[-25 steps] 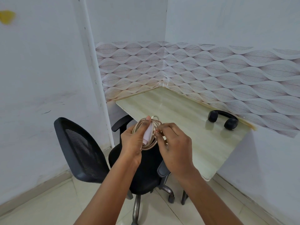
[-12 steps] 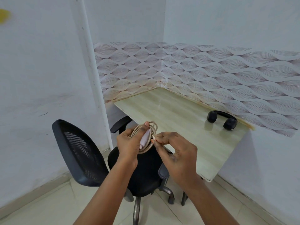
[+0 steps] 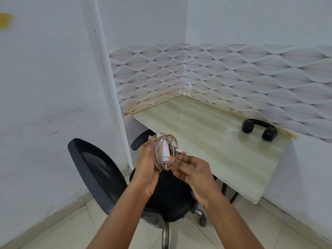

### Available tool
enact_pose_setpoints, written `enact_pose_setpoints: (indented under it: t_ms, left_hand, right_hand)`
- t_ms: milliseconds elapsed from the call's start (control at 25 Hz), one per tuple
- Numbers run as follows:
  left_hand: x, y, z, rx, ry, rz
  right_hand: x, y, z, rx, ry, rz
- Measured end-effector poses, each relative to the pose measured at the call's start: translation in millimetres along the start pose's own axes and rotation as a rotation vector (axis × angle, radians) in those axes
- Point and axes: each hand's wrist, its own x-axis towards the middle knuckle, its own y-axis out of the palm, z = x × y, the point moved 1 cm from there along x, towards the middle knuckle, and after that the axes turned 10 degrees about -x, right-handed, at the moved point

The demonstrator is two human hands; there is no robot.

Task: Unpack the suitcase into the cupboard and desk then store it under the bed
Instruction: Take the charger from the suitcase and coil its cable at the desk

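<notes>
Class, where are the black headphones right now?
In the head view the black headphones lie on the desk at its far right, beside the patterned wall, apart from both hands.

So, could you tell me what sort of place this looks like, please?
Probably a small study corner in a bedroom or hostel room: a wall-mounted desk fitted into the corner, a black office chair pulled out beside it, and headphones lying on the desk by the patterned wall strip.

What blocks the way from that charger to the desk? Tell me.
Nothing visible. The left hand holds the charger by the desk's near edge. The bare top lies just beyond it; the headphones sit far off against the wall.
</notes>
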Motion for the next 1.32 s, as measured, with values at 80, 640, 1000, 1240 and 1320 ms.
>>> enact_pose_setpoints:
  t_ms: [80,640,1000,1240,1320]
  left_hand:
    - [13.0,-5.1,-3.2,-0.037,-0.054,0.001]
    - [348.7,46.6,12.3,-0.063,-0.166,-0.119]
    - [626.4,-7.0,94.7,1.507,-0.19,-0.105]
    - [681.3,-21.1,135.3,1.715,-0.587,0.056]
    - [682.7,-24.8,136.7,1.705,-0.599,0.047]
  right_hand:
    - [17.7,0.0,1.7,0.073,0.08,0.016]
    - [388.5,-66.8,8.3,0.428,0.456,0.022]
    - [744.6,-136.0,-12.9,0.117,0.377,-0.439]
    - [870.9,-141.2,-38.7,-0.014,0.227,-0.719]
    - [903.0,-136.8,-49.2,-0.025,0.189,-0.74]
